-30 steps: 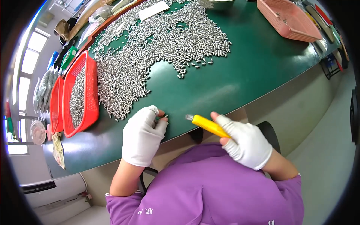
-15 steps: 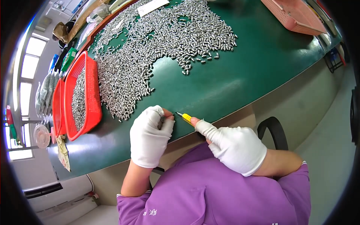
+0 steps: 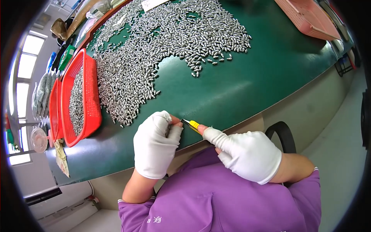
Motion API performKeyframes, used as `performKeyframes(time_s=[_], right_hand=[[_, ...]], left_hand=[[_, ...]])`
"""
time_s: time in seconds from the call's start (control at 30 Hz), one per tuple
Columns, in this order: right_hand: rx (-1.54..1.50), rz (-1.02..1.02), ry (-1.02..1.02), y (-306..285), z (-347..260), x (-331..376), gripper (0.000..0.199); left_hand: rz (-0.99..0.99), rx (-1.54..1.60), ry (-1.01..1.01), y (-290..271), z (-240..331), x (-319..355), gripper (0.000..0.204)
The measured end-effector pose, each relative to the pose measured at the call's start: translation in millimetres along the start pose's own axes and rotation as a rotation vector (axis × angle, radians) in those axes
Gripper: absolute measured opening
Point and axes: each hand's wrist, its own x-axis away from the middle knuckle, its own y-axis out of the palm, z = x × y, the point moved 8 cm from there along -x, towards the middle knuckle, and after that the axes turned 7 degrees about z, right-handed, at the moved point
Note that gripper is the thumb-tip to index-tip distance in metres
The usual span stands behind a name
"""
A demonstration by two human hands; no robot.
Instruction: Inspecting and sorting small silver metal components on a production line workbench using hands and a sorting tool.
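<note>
My left hand (image 3: 156, 143), in a white glove with bare fingertips, is closed above the near edge of the green table. Its thumb and forefinger pinch together, and grey metal shows in the curl of the fingers; a tiny dark piece sits at the fingertips. In my right hand (image 3: 247, 154), gloved the same way, is a slim knife (image 3: 194, 124) with a yellow and black handle. The blade points left and its tip meets the piece at my left fingertips. Beyond my hands spreads a wide layer of small silver metal parts (image 3: 131, 83).
A red perforated basket (image 3: 94, 112) holding more silver parts stands at the left, beside another red basket (image 3: 54, 112). A pink basket (image 3: 309, 21) sits at the far right of the green table (image 3: 216, 92). A white card (image 3: 154, 4) lies on the far parts.
The view has shifted slightly. Both hands stay close together, and the knife tip now sits nearer my left fingertips, with my right hand a little lower.
</note>
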Motion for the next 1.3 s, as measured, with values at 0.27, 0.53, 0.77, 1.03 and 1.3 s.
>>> performKeyframes(time_s=[0.27,0.53,0.77,1.03,1.3], right_hand=[[0.113,-0.057,-0.054,-3,-3,-2,0.06],[0.367,0.641,0.308,-105,77,-9,0.053],[0.872,0.461,0.477,-130,185,-41,0.038],[0.372,0.508,-0.355,-74,46,-138,0.017],[0.36,0.274,-0.453,-12,18,-182,0.012]], left_hand=[[-0.057,-0.016,-0.017,3,0,-3,0.008],[-0.195,0.442,-0.281,-20,-21,-34,0.008],[-0.224,1.494,-0.421,-23,-55,-89,0.008],[-0.146,1.651,-0.406,-16,-85,-89,0.013],[-0.176,1.68,-0.451,-7,-72,-84,0.013]])
